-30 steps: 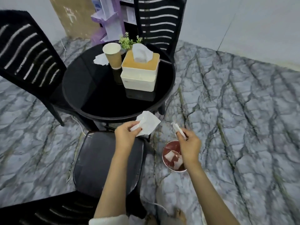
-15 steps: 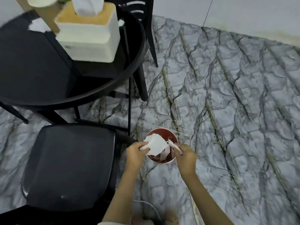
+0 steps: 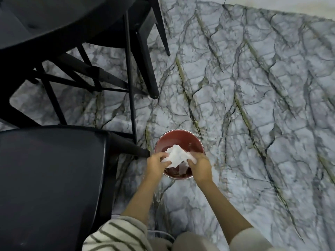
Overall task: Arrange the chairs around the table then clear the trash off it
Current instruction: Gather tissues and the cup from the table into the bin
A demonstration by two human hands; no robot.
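Observation:
A small red trash bin (image 3: 178,140) stands on the floor just right of a black chair seat (image 3: 50,178). Both hands are over the bin's mouth. My left hand (image 3: 155,164) and my right hand (image 3: 199,166) pinch a crumpled white tissue (image 3: 176,155) between them, right above the bin. A darker mass lies inside the bin under the tissue. The round black table (image 3: 54,20) fills the top left corner; its top surface is mostly out of view.
Black table and chair legs (image 3: 129,69) cross the floor left of the bin. Another chair leg (image 3: 163,29) stands at top centre. Grey marble-patterned flooring (image 3: 253,105) spreads to the right. A thin white cable (image 3: 161,232) lies near my feet.
The view has tilted down and closer to the bin. Both hands have come together over it, and the flat tissue is now bunched between them.

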